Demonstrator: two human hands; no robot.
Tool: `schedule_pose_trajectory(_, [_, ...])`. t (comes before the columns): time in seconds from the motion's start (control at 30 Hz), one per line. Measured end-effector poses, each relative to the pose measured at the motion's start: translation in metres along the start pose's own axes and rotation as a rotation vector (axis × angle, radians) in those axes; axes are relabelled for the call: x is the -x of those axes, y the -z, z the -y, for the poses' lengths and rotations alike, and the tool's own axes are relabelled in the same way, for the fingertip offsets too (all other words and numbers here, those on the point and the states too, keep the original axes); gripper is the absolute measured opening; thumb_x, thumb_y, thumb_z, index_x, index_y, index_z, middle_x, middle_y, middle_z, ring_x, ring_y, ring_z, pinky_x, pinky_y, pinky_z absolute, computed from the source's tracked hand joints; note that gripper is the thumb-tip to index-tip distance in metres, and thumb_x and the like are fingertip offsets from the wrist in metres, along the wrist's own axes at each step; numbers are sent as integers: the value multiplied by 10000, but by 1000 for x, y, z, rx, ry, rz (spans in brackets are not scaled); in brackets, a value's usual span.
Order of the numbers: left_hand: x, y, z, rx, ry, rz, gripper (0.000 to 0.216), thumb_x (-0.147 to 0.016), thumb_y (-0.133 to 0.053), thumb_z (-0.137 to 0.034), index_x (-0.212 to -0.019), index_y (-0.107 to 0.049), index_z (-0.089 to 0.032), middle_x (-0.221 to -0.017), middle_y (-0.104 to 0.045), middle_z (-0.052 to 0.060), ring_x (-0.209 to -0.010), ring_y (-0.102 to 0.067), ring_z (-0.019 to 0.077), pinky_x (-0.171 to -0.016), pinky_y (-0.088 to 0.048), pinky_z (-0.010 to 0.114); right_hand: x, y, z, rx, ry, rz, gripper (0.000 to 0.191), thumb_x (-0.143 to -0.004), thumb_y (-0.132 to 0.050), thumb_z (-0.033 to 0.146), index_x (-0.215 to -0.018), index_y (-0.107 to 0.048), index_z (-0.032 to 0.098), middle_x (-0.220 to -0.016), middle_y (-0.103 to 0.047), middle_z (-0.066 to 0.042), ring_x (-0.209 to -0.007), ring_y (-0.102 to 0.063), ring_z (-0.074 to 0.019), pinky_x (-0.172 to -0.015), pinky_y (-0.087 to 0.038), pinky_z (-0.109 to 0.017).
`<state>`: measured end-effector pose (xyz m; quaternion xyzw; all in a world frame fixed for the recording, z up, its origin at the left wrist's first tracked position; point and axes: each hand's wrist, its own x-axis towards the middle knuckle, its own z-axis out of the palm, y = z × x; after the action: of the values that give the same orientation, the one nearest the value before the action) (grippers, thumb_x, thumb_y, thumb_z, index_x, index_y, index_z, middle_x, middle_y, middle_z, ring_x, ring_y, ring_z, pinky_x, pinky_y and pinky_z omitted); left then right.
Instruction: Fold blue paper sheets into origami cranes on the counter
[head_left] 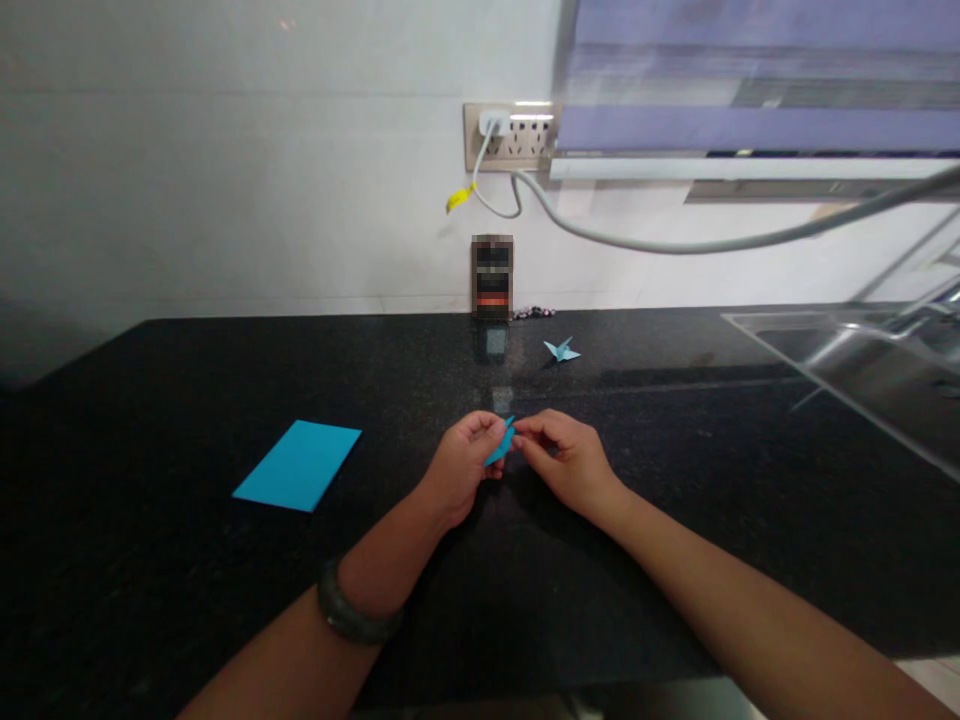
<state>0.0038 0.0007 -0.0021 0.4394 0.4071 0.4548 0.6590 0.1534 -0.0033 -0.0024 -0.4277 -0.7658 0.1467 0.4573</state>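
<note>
A small piece of folded blue paper (498, 450) is held between the thumb and fingers of my left hand (466, 455), just above the dark countertop (420, 620). My right hand (566, 455) comes in from the right, its thumb and fingertips pinched close at the paper's right edge; whether they grip it is hard to make out. Part of the folded paper is hidden behind my left thumb. Farther back stands a finished light blue origami crane (561, 350). To the left lies a flat stack of blue paper (300, 466).
Against the wall leans a blurred-out dark phone-like object (493, 278), with a beaded string (534, 313) beside it. A white charger (494, 123) sits in the wall socket, and its grey cable (660, 243) hangs across the right. A sink (892, 350) is at the right.
</note>
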Motion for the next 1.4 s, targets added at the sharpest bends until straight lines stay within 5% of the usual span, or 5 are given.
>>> schedule_pose_trajectory(0.37, [-2, 2, -1, -21, 36, -14, 218, -718, -607, -349, -681, -515, -154, -524, -480, -46, -447, -422, 61, -434, -320, 192, -1, 3, -5, 11, 23, 44, 95, -756, -589, 159, -806, -666, 184, -669, -629, -15, -597, -568, -113, -568, -441, -227])
schedule_pose_trajectory(0.67, [-1, 0, -3, 5, 72, 0, 236, -704, -621, -360, -669, -516, -151, -521, -494, -37, -443, -432, 66, -435, -323, 200, -1, -6, -4, -554, -398, 113, 143, -668, -644, 226, -777, -565, 180, -606, -566, 38, -520, -531, -81, -499, -451, -206])
schedule_pose_trajectory(0.87, [0, -2, -2, 52, 109, 38, 219, -724, -595, -344, -684, -502, -150, -518, -490, -35, -447, -442, 69, -449, -338, 199, -4, -5, -1, -696, -518, 149, 155, -659, -635, 232, -767, -551, 160, -550, -536, 57, -454, -496, -56, -458, -431, -189])
schedule_pose_trajectory(1.1, [1, -1, -1, 18, 83, 65, 249, -720, -600, -370, -667, -485, -156, -518, -482, -37, -459, -440, 71, -460, -343, 201, -3, -7, -1, -640, -501, 147, 125, -666, -603, 218, -763, -548, 160, -541, -520, 60, -447, -481, -59, -457, -414, -195])
schedule_pose_trajectory(1.4, [2, -3, -1, 31, 98, 28, 268, -681, -643, -377, -686, -502, -149, -577, -502, -29, -523, -477, 74, -513, -412, 209, 5, -6, -1, -371, -305, 123, 94, -735, -562, 217, -820, -575, 178, -633, -566, 19, -543, -518, -88, -531, -445, -225])
